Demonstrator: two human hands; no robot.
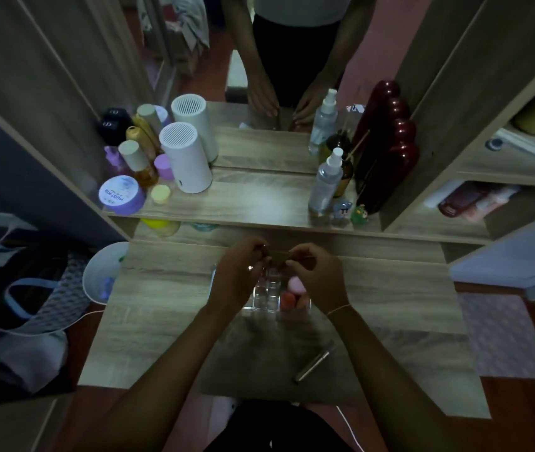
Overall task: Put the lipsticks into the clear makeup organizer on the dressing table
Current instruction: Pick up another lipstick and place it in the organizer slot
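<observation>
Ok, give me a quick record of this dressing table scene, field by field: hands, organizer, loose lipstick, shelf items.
left hand: raised over the organizer, fingers pinching one end of a slim dark item
right hand: pinching the other end
held item: probably a lipstick; too dim to confirm
clear organizer: on the table under the hands, pink and orange sponges in its right side
loose lipstick: lying on the table nearer the person, untouched
shelf: white cylinder, spray bottle, purple jar
</observation>
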